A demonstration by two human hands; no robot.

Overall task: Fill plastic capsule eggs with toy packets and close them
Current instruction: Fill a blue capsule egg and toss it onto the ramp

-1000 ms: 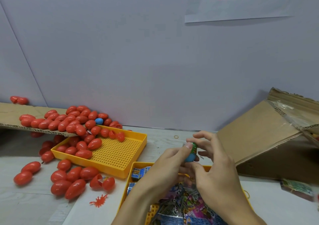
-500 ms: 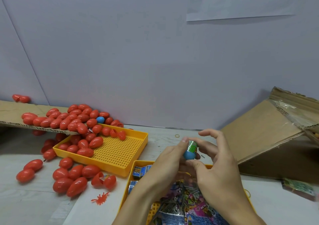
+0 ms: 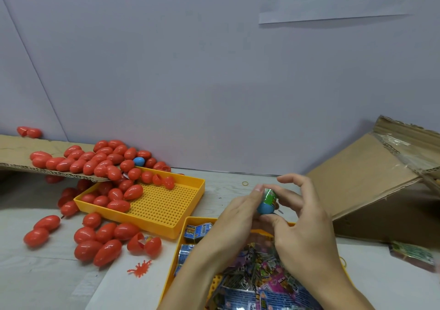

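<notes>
Over the desk's (image 3: 226, 181) middle, above the far edge of the near yellow tray (image 3: 190, 220) of toy packets (image 3: 259, 269), the left hand (image 3: 234, 217) grips a blue capsule half (image 3: 264, 207), thumb on its rim. The right hand (image 3: 307, 228) pinches the green packet (image 3: 270, 196) sticking out, its other fingers spread. Best, I judge, to fold the packet fully below the rim before capping. Red eggs (image 3: 104, 238) crowd the left edge; the cardboard box (image 3: 371, 186) hems the right.
</notes>
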